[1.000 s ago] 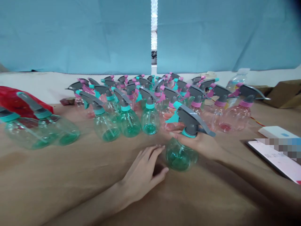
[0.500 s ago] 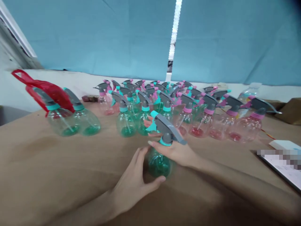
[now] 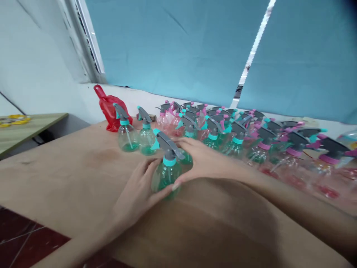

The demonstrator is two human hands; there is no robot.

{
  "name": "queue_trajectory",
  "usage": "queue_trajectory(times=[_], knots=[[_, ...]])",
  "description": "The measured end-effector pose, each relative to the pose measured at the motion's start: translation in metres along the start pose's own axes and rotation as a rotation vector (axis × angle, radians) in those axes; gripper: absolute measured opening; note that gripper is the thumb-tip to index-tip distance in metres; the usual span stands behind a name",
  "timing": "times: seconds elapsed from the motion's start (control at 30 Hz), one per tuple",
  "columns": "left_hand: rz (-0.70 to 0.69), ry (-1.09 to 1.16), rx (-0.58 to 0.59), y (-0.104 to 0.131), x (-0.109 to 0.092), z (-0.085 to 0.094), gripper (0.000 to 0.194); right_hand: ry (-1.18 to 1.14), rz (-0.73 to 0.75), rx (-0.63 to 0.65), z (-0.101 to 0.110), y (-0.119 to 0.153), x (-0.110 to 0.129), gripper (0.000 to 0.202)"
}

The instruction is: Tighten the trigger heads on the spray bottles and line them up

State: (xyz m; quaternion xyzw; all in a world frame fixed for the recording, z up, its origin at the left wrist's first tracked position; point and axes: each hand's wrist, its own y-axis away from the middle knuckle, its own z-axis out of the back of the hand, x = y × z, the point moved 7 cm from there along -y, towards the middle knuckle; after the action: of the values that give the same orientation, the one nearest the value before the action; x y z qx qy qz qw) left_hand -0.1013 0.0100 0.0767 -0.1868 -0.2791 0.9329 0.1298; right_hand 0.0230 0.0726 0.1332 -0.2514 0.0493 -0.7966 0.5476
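A clear green spray bottle (image 3: 166, 176) with a grey trigger head and turquoise collar is upright, or nearly so, between my two hands. Around its left side curves my left hand (image 3: 136, 190), fingers behind the bottle and thumb across the front. My right hand (image 3: 202, 160) closes on the other side, its thumb tip near the left thumb and its fingers reaching behind. The hands hide part of the bottle's body. Just beyond, two similar green spray bottles (image 3: 127, 138) stand apart from the larger group, their nozzles turned left.
Several green and pink spray bottles (image 3: 237, 143) stand in rows on the brown table (image 3: 92, 186), back and right. A red plastic bag (image 3: 111, 111) lies behind the left pair. Another table (image 3: 33, 128) with yellow items is at far left. A blue curtain (image 3: 181, 56) hangs behind.
The view has swung left. Both hands and the spray bottle have moved left toward the separate pair. My right hand has shifted from near the bottle's neck down to its body.
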Motion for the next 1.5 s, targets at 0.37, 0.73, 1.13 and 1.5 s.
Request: queue_trajectory(times=[0.37, 0.73, 1.13, 1.5], knots=[[-0.033, -0.446, 0.032, -0.063, 0.047, -0.008, 0.064, 0.451, -0.277, -0.297, 0.060, -0.042, -0.064, 0.045], [-0.097, -0.520, 0.038, -0.095, 0.045, -0.026, 0.072, 0.405, -0.365, -0.196, 0.046, -0.058, -0.100, 0.035], [-0.054, -0.527, -0.020, -0.089, 0.035, -0.017, 0.068, 0.335, -0.343, -0.183, 0.046, -0.042, -0.066, 0.035], [0.031, 0.201, 0.220, -0.019, -0.045, -0.050, 0.073, 0.235, -0.371, -0.184, 0.058, 0.026, -0.017, 0.027]])
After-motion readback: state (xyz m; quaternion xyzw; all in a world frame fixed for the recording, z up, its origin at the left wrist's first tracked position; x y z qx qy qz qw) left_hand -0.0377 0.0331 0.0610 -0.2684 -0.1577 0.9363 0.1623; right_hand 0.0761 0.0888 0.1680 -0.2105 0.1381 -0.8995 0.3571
